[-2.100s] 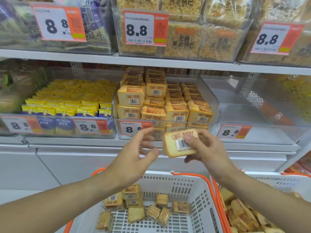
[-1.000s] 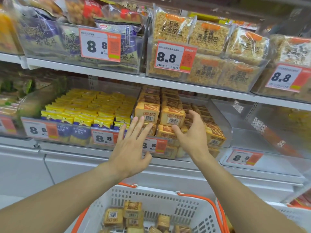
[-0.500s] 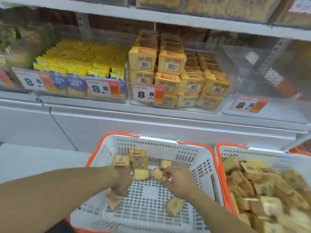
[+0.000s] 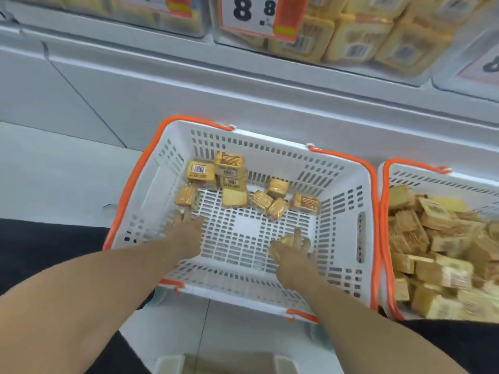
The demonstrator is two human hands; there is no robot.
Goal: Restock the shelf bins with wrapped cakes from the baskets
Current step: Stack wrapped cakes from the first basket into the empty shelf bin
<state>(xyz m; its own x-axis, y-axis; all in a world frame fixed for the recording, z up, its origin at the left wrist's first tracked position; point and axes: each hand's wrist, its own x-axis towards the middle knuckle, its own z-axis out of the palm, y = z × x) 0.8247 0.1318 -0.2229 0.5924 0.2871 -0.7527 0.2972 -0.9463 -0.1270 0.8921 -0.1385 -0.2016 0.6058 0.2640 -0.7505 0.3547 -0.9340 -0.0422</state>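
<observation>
Both hands were down inside the near white basket point(image 4: 348, 184): the right hand point(image 4: 293, 248) had its fingers curled round a wrapped cake point(image 4: 283, 242), while the left hand point(image 4: 189, 230) reached with blurred fingers toward a loose cake point(image 4: 185, 196), and I could not tell whether they were straight or curled. Farther in, more wrapped cakes point(image 4: 270, 201) lay scattered against the basket's far wall, with a second basket point(image 4: 421, 175) heaped full just to the right. Beyond them the shelf bin point(image 4: 351, 41) held stacked cakes behind a price tag point(image 4: 259, 14).

Cakes point(image 4: 259, 201) in basket point(image 4: 337, 190) below bins point(image 4: 351, 39)
</observation>
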